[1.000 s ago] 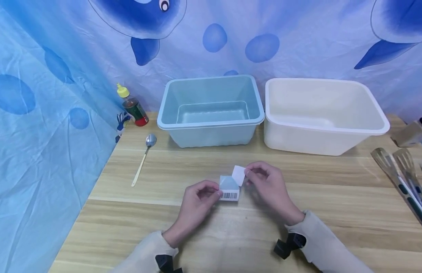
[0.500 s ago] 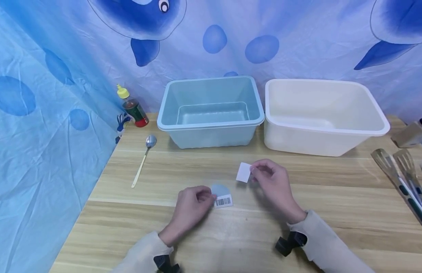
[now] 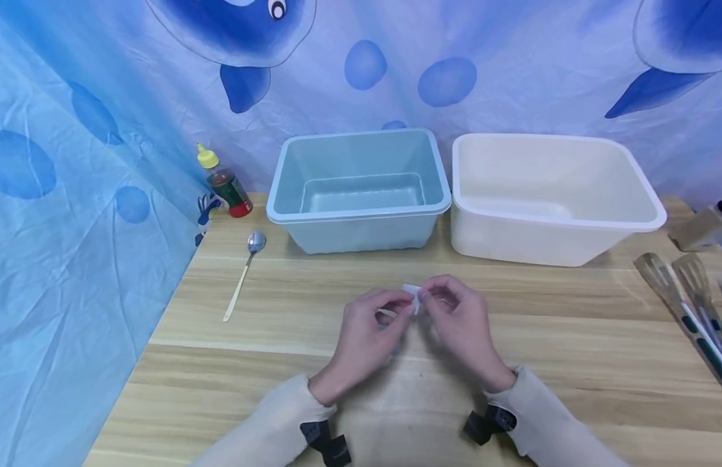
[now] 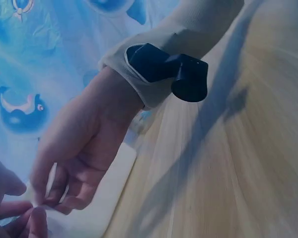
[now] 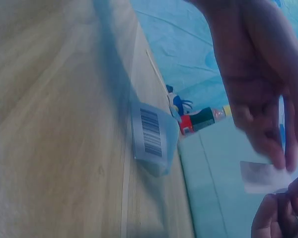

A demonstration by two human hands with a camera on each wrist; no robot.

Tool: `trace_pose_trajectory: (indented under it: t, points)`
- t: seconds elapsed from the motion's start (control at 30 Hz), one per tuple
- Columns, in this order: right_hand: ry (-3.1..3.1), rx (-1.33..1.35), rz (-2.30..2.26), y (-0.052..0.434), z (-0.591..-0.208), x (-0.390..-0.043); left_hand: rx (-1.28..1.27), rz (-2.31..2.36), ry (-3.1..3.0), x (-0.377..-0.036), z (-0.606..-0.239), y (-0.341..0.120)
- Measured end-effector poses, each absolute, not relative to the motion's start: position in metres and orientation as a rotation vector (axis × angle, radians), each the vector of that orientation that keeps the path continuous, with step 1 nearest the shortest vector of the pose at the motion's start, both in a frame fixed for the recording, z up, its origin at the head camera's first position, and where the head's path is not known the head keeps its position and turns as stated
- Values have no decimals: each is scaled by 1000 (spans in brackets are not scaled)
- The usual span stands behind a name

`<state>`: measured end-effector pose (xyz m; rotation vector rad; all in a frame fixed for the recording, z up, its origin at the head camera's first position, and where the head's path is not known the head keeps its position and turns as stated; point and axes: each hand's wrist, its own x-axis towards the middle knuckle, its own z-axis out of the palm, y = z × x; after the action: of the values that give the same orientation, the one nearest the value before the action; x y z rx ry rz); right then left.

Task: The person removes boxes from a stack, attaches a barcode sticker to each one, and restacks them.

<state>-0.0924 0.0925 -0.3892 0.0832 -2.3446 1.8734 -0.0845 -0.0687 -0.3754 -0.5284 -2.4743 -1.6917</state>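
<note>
A small white piece of paper (image 3: 413,295) is held off the table between my two hands. My right hand (image 3: 461,324) pinches its right side between thumb and forefinger. From the other side my left hand (image 3: 363,337) pinches its edge with the fingertips; the right wrist view shows this paper (image 5: 259,177) flat and pale between the fingers. Below, a small pale-blue packet with a white barcode label (image 5: 151,131) lies on the table, mostly hidden by my left hand in the head view.
A light-blue bin (image 3: 361,230) and a white bin (image 3: 547,241) stand behind the hands. At left are a spoon (image 3: 244,275) and a yellow-capped bottle (image 3: 229,190). Serving utensils (image 3: 684,311) and a black-lidded container (image 3: 702,228) sit at right.
My left hand has let go of the barcoded packet, leaving it on the table, and has moved up and right to the paper. My right hand drew the paper away from the packet.
</note>
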Motion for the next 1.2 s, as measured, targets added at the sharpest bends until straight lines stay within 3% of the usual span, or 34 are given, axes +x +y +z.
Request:
trace_pose_trajectory:
  t: [0.43, 0.77, 1.2]
  points:
    - [-2162, 465, 1579, 83, -392, -82, -278, -1912, -2438, -87, -369, -70]
    - [-2148, 564, 1379, 81, -389, -80, -149, -2026, -2417, -87, -367, -81]
    - [-2303, 160, 1910, 87, -383, -90, -277, -1836, -2480, -87, -368, -104]
